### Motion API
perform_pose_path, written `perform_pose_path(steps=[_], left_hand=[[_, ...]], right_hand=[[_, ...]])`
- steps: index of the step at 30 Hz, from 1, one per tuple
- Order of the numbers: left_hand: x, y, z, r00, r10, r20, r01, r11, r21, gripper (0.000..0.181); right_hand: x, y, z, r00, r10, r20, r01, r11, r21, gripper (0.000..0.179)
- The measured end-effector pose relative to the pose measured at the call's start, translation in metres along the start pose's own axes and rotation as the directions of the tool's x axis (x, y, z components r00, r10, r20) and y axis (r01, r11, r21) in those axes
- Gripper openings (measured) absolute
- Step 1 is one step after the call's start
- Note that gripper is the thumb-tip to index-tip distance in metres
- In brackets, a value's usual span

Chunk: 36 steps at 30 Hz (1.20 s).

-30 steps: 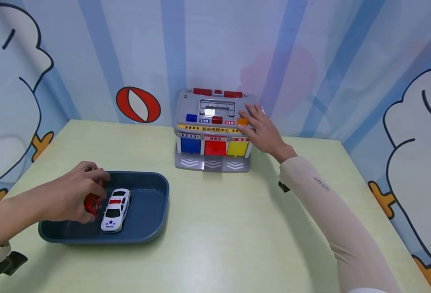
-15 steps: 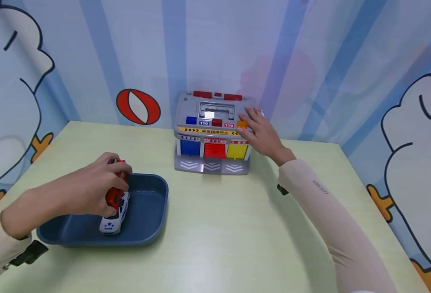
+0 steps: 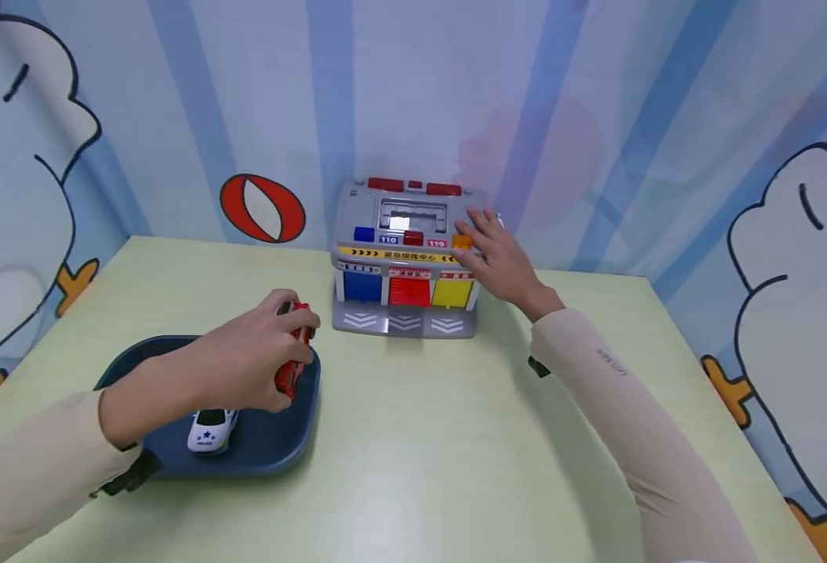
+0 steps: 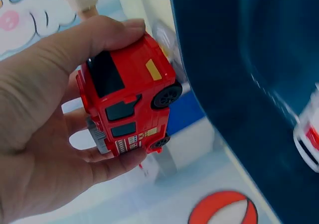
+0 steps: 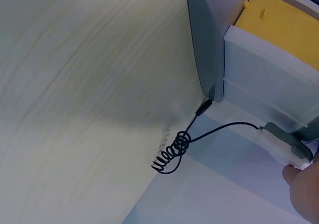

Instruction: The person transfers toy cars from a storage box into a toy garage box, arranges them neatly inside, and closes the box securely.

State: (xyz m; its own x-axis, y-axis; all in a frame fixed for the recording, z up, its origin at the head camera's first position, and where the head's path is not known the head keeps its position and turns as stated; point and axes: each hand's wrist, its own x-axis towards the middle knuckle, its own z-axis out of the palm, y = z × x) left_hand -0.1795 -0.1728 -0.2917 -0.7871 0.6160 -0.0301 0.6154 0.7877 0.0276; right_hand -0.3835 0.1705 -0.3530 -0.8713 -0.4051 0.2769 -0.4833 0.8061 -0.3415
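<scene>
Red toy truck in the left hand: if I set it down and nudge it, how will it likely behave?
The red toy truck would probably roll easily, given the black wheels along its side. Its body looks like hard plastic, so it should stay stiff in the left hand. The smooth, slightly shiny shell may slip a little against the fingers.

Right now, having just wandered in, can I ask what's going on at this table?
A person's left-hand grip holds a small red toy truck with black wheels, held up near the right end of a dark blue rounded tray. A white toy police car sits in that tray. The right-hand grip rests on the top right end of a grey toy station whose blue, red and yellow doors look shut.
</scene>
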Motion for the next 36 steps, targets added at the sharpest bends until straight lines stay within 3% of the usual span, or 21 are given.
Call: perform_pose_path(steps=[9,16,24,29,36], left_hand=[[0.027,0.027,0.011,0.999,0.022,0.044,-0.022,1.000,-0.009,0.038],[0.046,0.040,0.021,0.996,0.090,0.028,-0.091,0.996,0.013,0.039],[0.068,0.054,0.030,0.989,0.104,0.105,-0.105,0.994,0.005,0.042],[0.078,0.060,0.035,0.987,0.107,0.121,-0.110,0.994,0.013,0.042],[0.099,0.063,0.044,0.986,0.110,0.124,-0.123,0.987,0.099,0.041]], right_hand=[[0.001,-0.001,-0.001,1.000,-0.011,-0.005,0.011,1.000,0.002,0.066],[0.002,0.000,-0.001,1.000,-0.006,-0.004,0.006,1.000,-0.004,0.066],[-0.001,0.000,0.000,1.000,-0.002,-0.001,0.002,1.000,0.003,0.067],[-0.001,0.001,0.000,1.000,-0.002,0.002,0.002,1.000,-0.010,0.066],[0.000,0.001,0.001,1.000,-0.004,0.001,0.004,1.000,-0.015,0.066]])
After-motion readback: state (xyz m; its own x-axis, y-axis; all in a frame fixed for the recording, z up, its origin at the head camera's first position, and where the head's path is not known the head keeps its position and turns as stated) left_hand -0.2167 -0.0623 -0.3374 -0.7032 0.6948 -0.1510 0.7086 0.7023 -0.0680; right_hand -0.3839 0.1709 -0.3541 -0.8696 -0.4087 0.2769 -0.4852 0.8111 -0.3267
